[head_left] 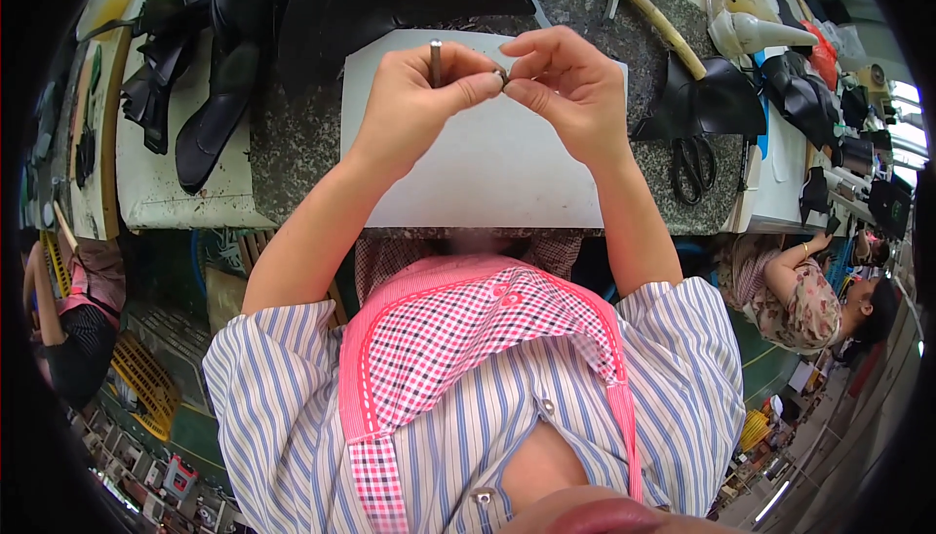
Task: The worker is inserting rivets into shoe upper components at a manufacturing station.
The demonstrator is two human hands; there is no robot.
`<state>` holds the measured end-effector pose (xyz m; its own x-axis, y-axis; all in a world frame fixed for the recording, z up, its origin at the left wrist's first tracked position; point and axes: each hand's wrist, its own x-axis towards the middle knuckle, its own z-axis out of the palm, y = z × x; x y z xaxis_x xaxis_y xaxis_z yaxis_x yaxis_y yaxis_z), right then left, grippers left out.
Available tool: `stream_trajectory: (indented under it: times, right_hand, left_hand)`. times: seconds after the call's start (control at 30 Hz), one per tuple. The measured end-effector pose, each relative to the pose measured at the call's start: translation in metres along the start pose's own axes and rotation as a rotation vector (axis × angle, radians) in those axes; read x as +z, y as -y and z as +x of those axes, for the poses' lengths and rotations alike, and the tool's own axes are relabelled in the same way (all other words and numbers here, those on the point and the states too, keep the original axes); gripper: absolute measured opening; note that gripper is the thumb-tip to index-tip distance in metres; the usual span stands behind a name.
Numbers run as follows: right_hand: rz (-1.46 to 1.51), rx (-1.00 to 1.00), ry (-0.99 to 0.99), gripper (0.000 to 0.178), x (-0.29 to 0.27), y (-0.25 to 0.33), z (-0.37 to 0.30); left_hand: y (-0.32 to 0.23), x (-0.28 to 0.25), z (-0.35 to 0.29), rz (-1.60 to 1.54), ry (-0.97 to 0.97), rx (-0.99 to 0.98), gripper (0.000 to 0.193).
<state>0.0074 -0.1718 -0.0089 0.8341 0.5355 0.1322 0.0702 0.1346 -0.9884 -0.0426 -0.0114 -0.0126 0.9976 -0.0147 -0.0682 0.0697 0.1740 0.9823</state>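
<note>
Above a white sheet (468, 178), my left hand (419, 95) and my right hand (567, 90) meet at the fingertips. Between them is a small dark, shiny piece (502, 77), too small to name, pinched by both thumbs and forefingers. A slim metal rod (436, 64) with a rounded bright top stands up out of my left hand, held in its curled fingers; its lower end is hidden. My right hand's other fingers are bent and raised.
A hammer (668, 32) with a pale wooden handle lies at right, partly over black leather (707, 100). Black scissors (693, 171) are nearer the edge. A white spouted bottle (756, 35) lies far right. Black pieces (210, 134) lie left; other people (804, 290) work nearby.
</note>
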Motion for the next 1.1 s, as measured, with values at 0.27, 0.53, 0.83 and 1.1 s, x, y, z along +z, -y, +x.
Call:
stream_trajectory:
  times: [0.27,0.53,0.83,1.1]
  right_hand:
    - [-0.003,-0.030,0.004,0.013,0.009,0.002,-0.003]
    - [0.238,0.038,-0.067,0.006,0.002,-0.016,-0.011]
    - [0.230,-0.046,0.193,0.011,-0.010,-0.031,-0.017]
    - [-0.087,-0.347,0.072,0.015,-0.006,-0.024,-0.016]
  left_hand:
    - [0.006,0.003,0.000,-0.439,0.001,-0.203,0.013]
    - [0.018,0.015,-0.009,0.399,-0.209,0.463,0.012]
    - [0.020,-0.003,-0.007,-0.195,0.239,-0.091,0.006]
    - [0.010,0.014,-0.017,-0.117,0.069,-0.020,0.014]
